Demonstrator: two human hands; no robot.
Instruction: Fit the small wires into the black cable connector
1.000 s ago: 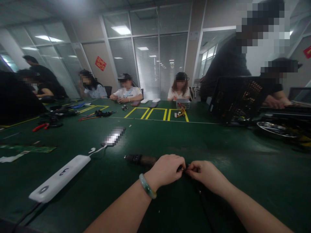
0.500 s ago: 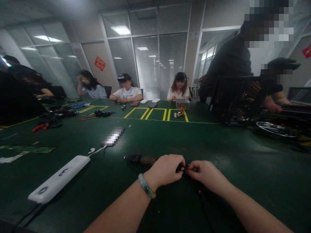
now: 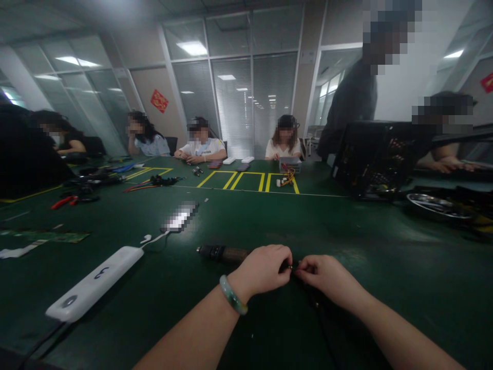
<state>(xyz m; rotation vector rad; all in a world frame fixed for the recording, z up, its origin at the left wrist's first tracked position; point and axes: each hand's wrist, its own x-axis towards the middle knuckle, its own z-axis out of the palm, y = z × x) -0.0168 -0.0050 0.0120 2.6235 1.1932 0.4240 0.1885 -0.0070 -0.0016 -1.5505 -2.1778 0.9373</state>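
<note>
My left hand (image 3: 264, 270), with a green bangle on its wrist, and my right hand (image 3: 323, 275) meet low in the middle of the dark green table (image 3: 246, 216). Both are closed in a pinch on a tiny dark part (image 3: 291, 267) between their fingertips; I cannot make out what it is. A dark cable (image 3: 321, 313) runs from under my right hand toward me. Just behind my left hand lies a dark cylindrical tool (image 3: 221, 253), pointing left.
A white power strip (image 3: 94, 282) with a cord lies at the left. A blurred-out flat item (image 3: 179, 217) sits beyond it. Yellow tape lines (image 3: 246, 180), red pliers (image 3: 63, 201), a black computer case (image 3: 375, 159) and a metal dish (image 3: 437, 204) stand further off. Several people sit around the table.
My hands stay pinched together in the same spot. The standing person at the far right has shifted left, and the seated one moved an arm.
</note>
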